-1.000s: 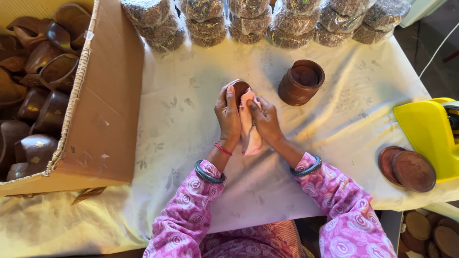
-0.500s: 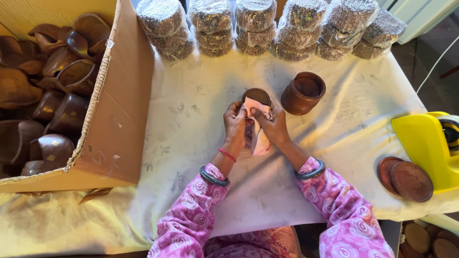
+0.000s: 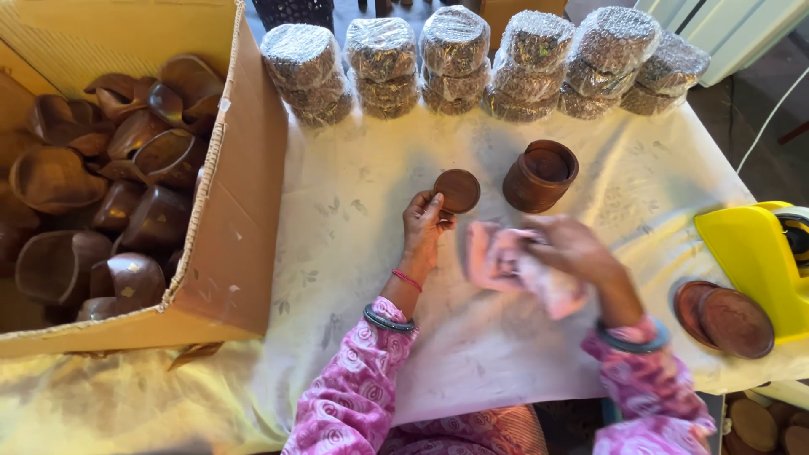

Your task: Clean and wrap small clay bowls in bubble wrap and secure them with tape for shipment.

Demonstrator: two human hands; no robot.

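The left hand (image 3: 424, 221) holds a round brown wooden lid (image 3: 457, 190) by its edge; the fingers are pinching it between thumb and fingertips, and the lid is lifted a little above the white tablecloth (image 3: 354, 253). Just to the right of the lid stands an open brown wooden jar (image 3: 539, 175), upright on the cloth, close to the lid but not touching it.

The right hand (image 3: 573, 248) is blurred. It is closed around a pink cloth (image 3: 514, 265), which hangs out to the left and below the hand; how each finger lies I cannot tell.

On the left side there is a big cardboard box (image 3: 244, 211) full of dark wooden bowls (image 3: 126, 194). At the far edge of the table stands a row of wrapped bundles (image 3: 472, 63). At the right edge there is a yellow object (image 3: 754, 253), and near it two more brown lids (image 3: 725, 316) lie one partly over the other.
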